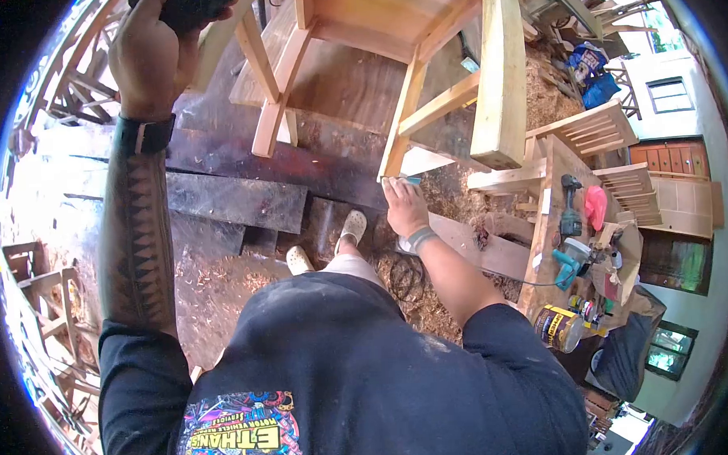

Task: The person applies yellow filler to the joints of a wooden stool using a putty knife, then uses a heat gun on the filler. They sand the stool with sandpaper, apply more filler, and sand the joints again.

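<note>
At the upper left, my left hand (154, 62) is raised, its fingers curled around a black object (190, 10) cut off by the frame edge; I cannot tell its kind. A wooden chair (365, 39) of pale, unpainted timber lies tilted at the top, its legs pointing toward me. My right hand (406, 206) is closed at the end of one chair leg (401, 138). A small flat blue-grey piece (414, 180) pokes out beside its fingertips. Just right of that leg stands a thick pale wooden post (499, 86).
Dark boards (227, 202) lie on the floor near my feet, among wood shavings (455, 304). To the right, a wooden bench (544, 221) carries a cordless drill (570, 208), a teal power tool (570, 264) and a yellow-labelled can (558, 327). Slatted chair parts (589, 129) stand behind.
</note>
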A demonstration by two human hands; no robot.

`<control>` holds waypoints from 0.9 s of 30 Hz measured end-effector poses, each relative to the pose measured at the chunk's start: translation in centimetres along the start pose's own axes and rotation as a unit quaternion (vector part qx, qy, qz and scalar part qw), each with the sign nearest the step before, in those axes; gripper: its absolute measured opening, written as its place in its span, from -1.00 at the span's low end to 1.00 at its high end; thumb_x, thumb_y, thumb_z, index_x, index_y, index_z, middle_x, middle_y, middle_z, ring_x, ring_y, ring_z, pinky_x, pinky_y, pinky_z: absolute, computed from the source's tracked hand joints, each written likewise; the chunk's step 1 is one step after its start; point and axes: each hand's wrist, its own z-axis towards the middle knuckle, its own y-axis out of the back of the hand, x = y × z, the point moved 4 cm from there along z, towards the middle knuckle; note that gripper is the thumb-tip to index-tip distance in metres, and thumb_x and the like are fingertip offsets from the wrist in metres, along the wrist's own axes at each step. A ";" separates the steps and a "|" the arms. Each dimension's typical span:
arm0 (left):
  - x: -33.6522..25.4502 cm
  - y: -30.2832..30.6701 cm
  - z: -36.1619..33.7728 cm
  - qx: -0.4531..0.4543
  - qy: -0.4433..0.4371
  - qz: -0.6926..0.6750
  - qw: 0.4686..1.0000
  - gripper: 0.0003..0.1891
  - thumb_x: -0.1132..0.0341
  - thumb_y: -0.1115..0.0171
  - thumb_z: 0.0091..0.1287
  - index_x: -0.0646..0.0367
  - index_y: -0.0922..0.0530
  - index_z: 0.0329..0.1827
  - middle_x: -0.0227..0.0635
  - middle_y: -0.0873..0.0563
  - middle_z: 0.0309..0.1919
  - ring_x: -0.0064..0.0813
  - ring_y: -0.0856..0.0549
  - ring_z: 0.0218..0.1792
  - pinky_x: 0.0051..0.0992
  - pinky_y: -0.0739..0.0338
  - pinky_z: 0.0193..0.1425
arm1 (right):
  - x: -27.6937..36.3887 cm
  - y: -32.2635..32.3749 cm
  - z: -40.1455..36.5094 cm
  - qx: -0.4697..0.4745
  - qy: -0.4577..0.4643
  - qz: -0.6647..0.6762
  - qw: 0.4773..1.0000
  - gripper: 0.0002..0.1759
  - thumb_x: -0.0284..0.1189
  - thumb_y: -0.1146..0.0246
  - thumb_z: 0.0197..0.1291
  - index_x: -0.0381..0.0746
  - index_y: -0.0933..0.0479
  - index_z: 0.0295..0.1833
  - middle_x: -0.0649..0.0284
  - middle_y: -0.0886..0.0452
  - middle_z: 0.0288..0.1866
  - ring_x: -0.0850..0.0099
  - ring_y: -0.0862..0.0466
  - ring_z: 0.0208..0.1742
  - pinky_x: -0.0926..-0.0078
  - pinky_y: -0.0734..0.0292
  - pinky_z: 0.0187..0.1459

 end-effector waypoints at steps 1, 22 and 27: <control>-0.2 -0.2 -0.3 0.019 -0.020 -0.002 1.000 -0.65 0.24 -0.12 0.53 0.36 -0.55 0.18 -0.14 -0.76 -0.16 -0.32 -0.80 -0.29 -0.40 -0.69 -0.34 | 0.1 0.0 -0.3 -0.007 0.004 -0.011 1.000 -0.49 -0.40 -0.11 0.32 -0.19 -0.52 0.38 0.24 -0.61 0.24 0.25 -0.55 0.32 0.19 -0.39 0.38; 2.8 4.0 2.4 0.087 0.066 -0.014 0.994 -0.61 0.20 -0.08 0.63 0.37 -0.55 0.25 -0.08 -0.81 -0.04 -0.22 -0.85 -0.12 -0.29 -0.77 -0.02 | 1.1 3.9 0.5 0.252 0.051 -0.036 0.966 -0.67 -0.46 -0.11 0.34 -0.09 -0.70 0.11 0.02 -0.74 0.04 0.05 -0.74 0.04 0.03 -0.61 0.12; -0.8 1.9 0.0 0.020 -0.213 0.255 0.943 -0.68 0.25 -0.14 0.57 0.41 -0.68 -0.02 -0.16 -0.81 -0.22 -0.38 -0.81 -0.28 -0.39 -0.69 -0.19 | -3.9 5.7 5.1 0.160 -0.176 0.235 0.943 -0.72 -0.43 -0.27 0.36 -0.16 -0.62 0.15 0.00 -0.72 0.11 0.06 -0.79 -0.03 0.11 -0.73 0.00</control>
